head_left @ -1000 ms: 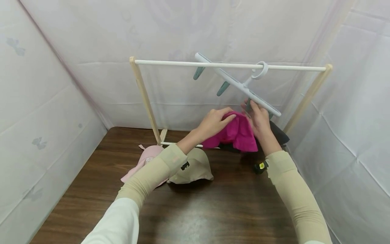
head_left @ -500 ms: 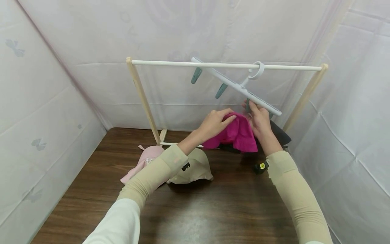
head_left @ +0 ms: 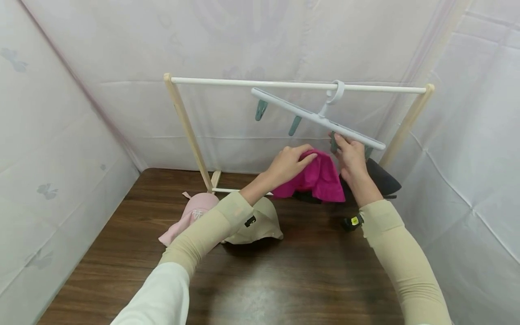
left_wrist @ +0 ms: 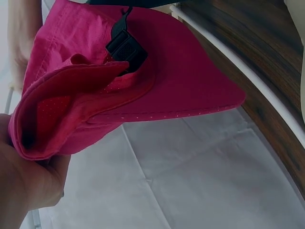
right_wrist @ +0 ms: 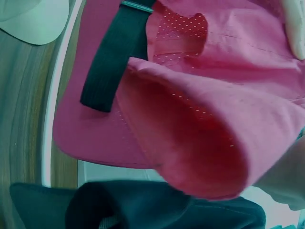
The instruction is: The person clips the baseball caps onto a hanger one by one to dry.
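In the head view my left hand (head_left: 289, 163) pinches the gathered top of a magenta cap (head_left: 321, 180). In the left wrist view the cap's brim, its strap with a black buckle (left_wrist: 126, 50) and its folded crown show. My right hand (head_left: 352, 158) pinches a grey-green clip (head_left: 334, 141) under the bar of a pale blue hanger (head_left: 314, 117). The cap's top is close to that clip; whether they touch cannot be told. The hanger hooks over the white rail and slopes down to the right. Beneath its right end is a dark cap (head_left: 383, 178), partly behind my right wrist.
A pink cap (head_left: 197, 210) and a beige cap (head_left: 262, 223) lie on the brown table (head_left: 292, 280), partly behind my left forearm. The rack has a white top rail (head_left: 227, 82) and wooden side posts (head_left: 187, 126). Two more clips (head_left: 261, 110) hang from the hanger's left half.
The hanger has become more level: its left end has dropped, and its hook has shifted left on the rail. My right hand and the dark cap have moved slightly right. The magenta cap has barely moved.
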A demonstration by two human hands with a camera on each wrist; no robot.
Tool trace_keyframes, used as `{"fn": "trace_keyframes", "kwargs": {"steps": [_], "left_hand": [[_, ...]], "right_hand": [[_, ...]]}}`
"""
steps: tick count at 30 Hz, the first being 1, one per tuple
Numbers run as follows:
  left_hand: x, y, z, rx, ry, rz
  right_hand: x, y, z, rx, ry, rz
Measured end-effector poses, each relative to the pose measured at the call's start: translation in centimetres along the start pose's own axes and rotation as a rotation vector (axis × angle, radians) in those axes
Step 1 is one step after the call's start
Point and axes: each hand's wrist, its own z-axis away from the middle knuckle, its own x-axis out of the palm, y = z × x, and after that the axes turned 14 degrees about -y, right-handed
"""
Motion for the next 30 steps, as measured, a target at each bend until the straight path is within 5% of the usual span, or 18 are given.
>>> {"fn": "trace_keyframes", "kwargs": {"steps": [7,23,30], "left_hand": [[0.4,0.2,-0.5,-0.017,-0.008,0.002],[1.5,1.3,-1.1,-0.017,-0.052,-0.05],[1.8,1.7,-1.7,-0.084,-0.067,-0.048]], "right_hand": [[-0.3,-0.8,0.2,-0.031,-0.035,0.004],[-0.8,-1.6,1.0,0.065,-0.046,0.086],[-0.8,-1.8,1.1,0.074,-0.039,0.113]]}}
